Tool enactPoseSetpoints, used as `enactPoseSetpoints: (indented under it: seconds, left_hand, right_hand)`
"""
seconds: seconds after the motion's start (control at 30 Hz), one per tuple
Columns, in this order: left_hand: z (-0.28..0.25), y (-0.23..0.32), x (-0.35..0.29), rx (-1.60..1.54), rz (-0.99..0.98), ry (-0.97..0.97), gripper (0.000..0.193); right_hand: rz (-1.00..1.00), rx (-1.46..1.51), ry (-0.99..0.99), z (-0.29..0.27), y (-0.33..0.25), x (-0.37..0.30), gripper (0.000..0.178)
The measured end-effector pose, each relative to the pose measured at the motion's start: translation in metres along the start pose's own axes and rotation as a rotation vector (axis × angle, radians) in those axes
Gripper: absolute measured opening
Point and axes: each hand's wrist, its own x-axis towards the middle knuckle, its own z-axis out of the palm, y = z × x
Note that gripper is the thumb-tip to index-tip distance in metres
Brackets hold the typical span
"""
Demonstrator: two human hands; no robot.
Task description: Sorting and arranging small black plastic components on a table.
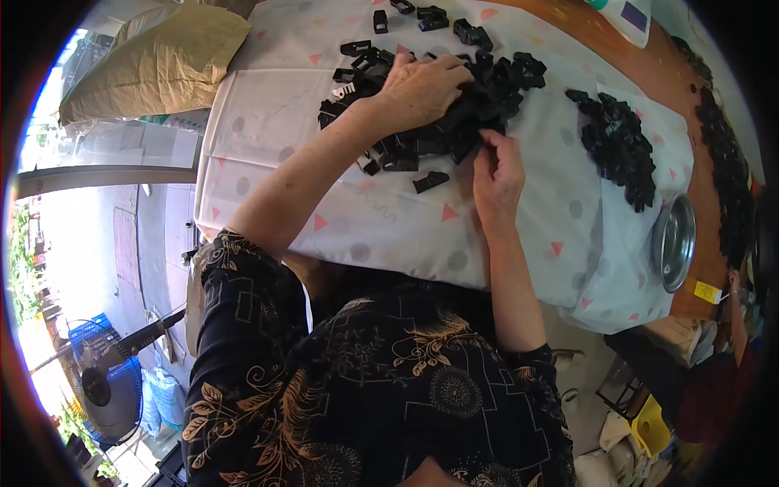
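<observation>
A loose heap of small black plastic parts (487, 85) lies on the patterned white tablecloth (406, 235). My left hand (422, 85) rests palm down across the heap's middle, fingers apart, and hides the parts beneath it. At the heap's near right edge, my right hand (498, 174) is closed, thumb and forefinger pinched at a black plastic part (464, 150). One single black part (431, 182) lies apart in front of the heap. A pale piece (344, 90) shows at its left side. Several more black parts (434, 18) are scattered at the far edge.
A second black heap (617, 150) lies on the cloth to the right, beside a round metal bowl (675, 243). Beyond it, more black pieces (724, 178) line the wooden table near another person's hand (734, 281). A brown sack (162, 61) stands far left; a fan (99, 385) is lower left.
</observation>
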Motion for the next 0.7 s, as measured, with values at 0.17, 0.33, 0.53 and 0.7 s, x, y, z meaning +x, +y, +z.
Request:
enactPoseSetpoints:
  seconds: [0.17, 0.33, 0.53, 0.7]
  left_hand:
    - [0.013, 0.031, -0.047, 0.209, -0.019, 0.299, 0.051]
    - [0.04, 0.029, -0.061, 0.32, -0.098, 0.285, 0.069]
    - [0.035, 0.011, -0.042, 0.434, -0.196, 0.247, 0.074]
    - [0.048, 0.038, -0.062, 0.44, -0.079, 0.155, 0.073]
  right_hand:
    - [-0.057, -0.087, 0.175, -0.008, -0.003, 0.004, 0.034]
    - [-0.222, -0.303, 0.139, -0.003, -0.008, 0.003, 0.036]
    - [-0.204, -0.456, 0.01, -0.002, -0.007, -0.012, 0.028]
    - [-0.073, -0.175, 0.144, -0.009, 0.001, -0.01, 0.034]
